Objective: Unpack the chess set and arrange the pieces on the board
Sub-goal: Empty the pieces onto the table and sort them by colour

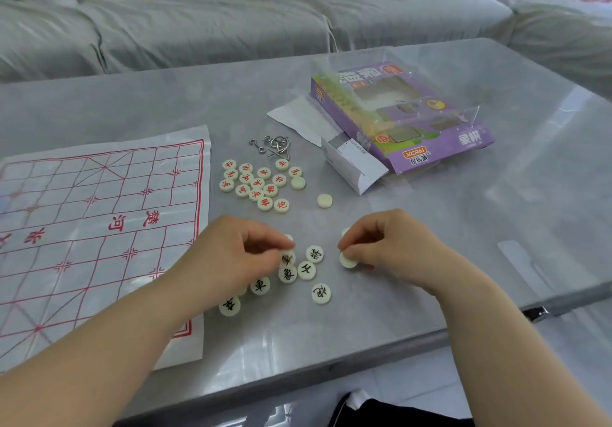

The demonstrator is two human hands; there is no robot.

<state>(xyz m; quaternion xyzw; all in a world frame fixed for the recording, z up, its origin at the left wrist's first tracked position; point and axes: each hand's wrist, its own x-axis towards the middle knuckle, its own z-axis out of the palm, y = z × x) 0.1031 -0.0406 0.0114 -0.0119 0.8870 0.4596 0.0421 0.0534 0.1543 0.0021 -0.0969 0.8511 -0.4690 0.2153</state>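
**Pieces being sorted beside the board**

Two discs are being handled at once. A black-lettered piece [287, 258] is being pinched, tilted, in the closed grip of the left hand [245, 254], at the edge of the black pieces [306, 271] lying face up on the worktop [430, 261]. A blank-faced disc [348, 260] is being gripped between the thumb and curled fingers of the right hand [390, 244].

The red pieces [258, 184] are lying in a cluster farther off, near the opened box [440, 148]. The board [99, 227] is lying flat to the left of both hands, with nothing yet placed on it. Its right edge is passing just beside the left forearm, so the left hand is judged the nearer one for placing. The sheet's longer side appears to be running away from the person.
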